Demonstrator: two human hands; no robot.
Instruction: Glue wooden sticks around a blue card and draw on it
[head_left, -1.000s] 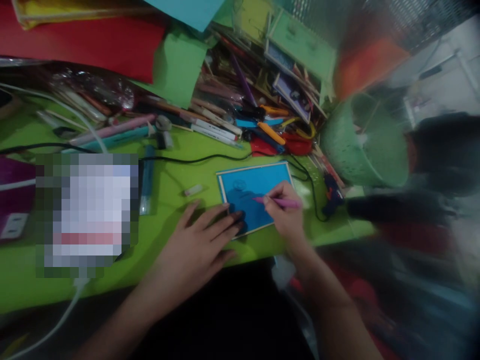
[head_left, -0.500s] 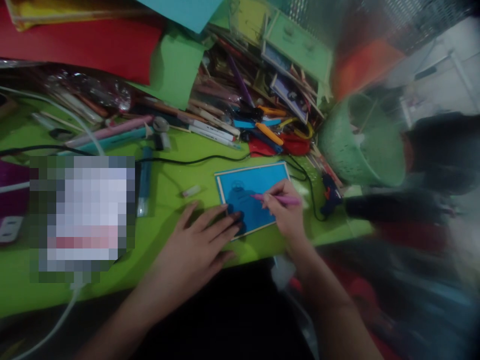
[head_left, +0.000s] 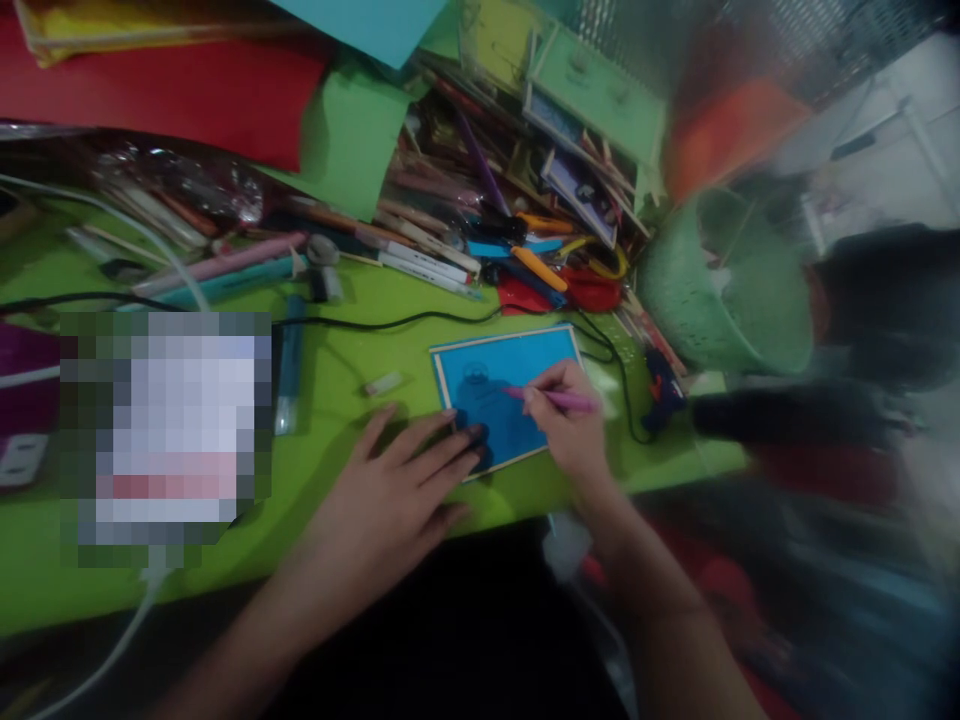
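Note:
A blue card (head_left: pixel 517 358) edged with thin pale wooden strips lies on the green table, with a faint dark drawing (head_left: pixel 475 374) on its left half. My right hand (head_left: pixel 574 430) pinches a pink pen (head_left: pixel 568 401), its tip touching or just over the middle of the card. Fingers spread, my left hand (head_left: pixel 401 480) lies flat, its fingertips on the card's lower left edge and the rest on the table. A small whitish eraser-like piece (head_left: pixel 385 383) sits left of the card.
Behind the card are scissors (head_left: pixel 536 268), markers (head_left: pixel 424 262) and a heap of sticks. A black cord runs to a dark blue glue gun (head_left: pixel 664 388) at right, near a green basket (head_left: pixel 731 290). At left, a blurred-out device (head_left: pixel 176 420) has a white cable.
My right hand and the pink pen have shifted very slightly; the pen's tip stays near the same part of the card. My left hand stays in place.

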